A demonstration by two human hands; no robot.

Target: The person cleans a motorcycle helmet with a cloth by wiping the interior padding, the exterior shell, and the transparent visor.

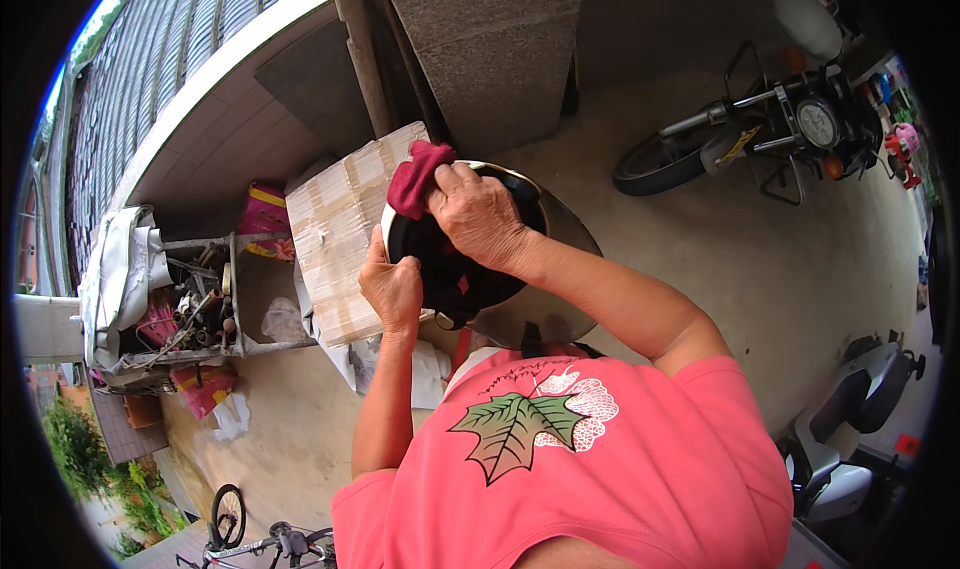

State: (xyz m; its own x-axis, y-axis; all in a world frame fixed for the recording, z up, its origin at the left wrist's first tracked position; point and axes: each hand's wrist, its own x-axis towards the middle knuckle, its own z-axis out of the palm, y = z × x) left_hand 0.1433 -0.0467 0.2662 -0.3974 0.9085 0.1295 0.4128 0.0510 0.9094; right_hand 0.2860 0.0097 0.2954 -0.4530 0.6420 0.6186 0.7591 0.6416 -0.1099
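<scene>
A helmet [487, 295] with a dark padded inside and a pale rim is held before my chest, its opening towards me. Its clear, slightly tinted visor [574, 243] stands out on the right side. My left hand [391, 288] grips the left edge, thumb over the inside and fingers around the outer shell. In my right hand [476, 213] is a bunched dark red cloth [411, 183], pressed against the upper left rim. The helmet's outer shell is mostly hidden from me. A black strap [531, 338] hangs at its lower side.
A taped cardboard box [337, 231] is just beyond my left hand. Further left, a metal frame [236, 291] holds assorted parts. Stone slabs [487, 51] and a wooden post [361, 59] stand ahead. A motorcycle [814, 123] and a scooter [829, 456] are at right, a bicycle [259, 545] lower left.
</scene>
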